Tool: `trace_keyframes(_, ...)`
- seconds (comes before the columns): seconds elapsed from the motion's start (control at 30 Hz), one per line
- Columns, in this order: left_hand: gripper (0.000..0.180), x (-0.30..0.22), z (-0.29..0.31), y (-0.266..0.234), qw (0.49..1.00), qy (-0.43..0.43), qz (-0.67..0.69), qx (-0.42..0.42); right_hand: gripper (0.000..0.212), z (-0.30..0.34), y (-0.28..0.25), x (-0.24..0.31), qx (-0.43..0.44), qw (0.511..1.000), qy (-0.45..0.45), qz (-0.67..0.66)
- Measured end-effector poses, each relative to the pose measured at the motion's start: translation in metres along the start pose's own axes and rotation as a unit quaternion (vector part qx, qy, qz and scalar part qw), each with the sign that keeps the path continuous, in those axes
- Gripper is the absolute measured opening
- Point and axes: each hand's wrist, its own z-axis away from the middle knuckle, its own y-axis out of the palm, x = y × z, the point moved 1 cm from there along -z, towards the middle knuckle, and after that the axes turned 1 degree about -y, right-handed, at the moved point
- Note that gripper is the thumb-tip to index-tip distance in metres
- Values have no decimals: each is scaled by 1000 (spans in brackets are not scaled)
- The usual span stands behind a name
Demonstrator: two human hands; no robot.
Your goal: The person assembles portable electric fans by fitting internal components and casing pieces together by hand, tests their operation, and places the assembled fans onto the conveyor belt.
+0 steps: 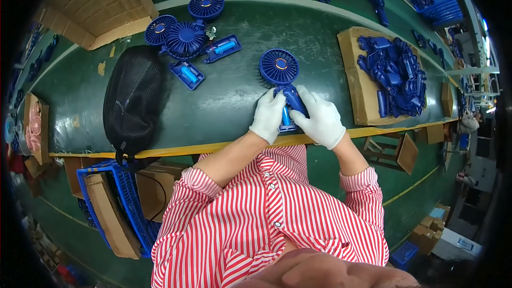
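A dark blue handheld fan (279, 67) lies at the middle of the bench's near side, its round grille pointing away from me. Its handle is open, and a light blue battery (286, 115) shows inside. My left hand (269, 115), in a white glove, grips the handle from the left. From the right, my gloved right hand (321, 121) holds a blue handle cover (295, 101) tilted against the open handle. Fingers hide part of the joint between the two pieces.
To the right stands a cardboard box (349, 82) piled with blue plastic handle parts. A black mesh case (133, 101) lies at left, near several blue fans (185, 40) with open handles. More fans sit on the green strip beyond. A blue crate (125, 192) stands below the bench at left.
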Motion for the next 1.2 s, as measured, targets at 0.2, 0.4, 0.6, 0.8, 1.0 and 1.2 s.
trace_keyframes(0.2, 48, -4, -5, 11, 951, -68, 260, 152, 60, 1, -28, 6, -64, 997, -2, 37)
trace_keyframes(0.4, 58, -5, -3, 15, 948, -71, 246, 191, 58, 1, -11, 23, -4, 987, 40, 155)
trace_keyframes(0.6, 59, -2, -5, 15, 948, -61, 253, 181, 60, -1, -3, 22, 8, 982, 44, 186)
trace_keyframes(0.8, 50, 4, -12, 9, 941, -75, 265, 197, 61, 0, 2, 20, 7, 980, 17, 200)
trace_keyframes(1.0, 37, 1, -7, 10, 945, -92, 248, 194, 62, 5, 12, 16, 0, 973, 4, 230)
trace_keyframes(1.2, 23, -5, -4, 1, 972, -70, 138, 176, 59, 14, 2, 24, -36, 990, 16, 137)
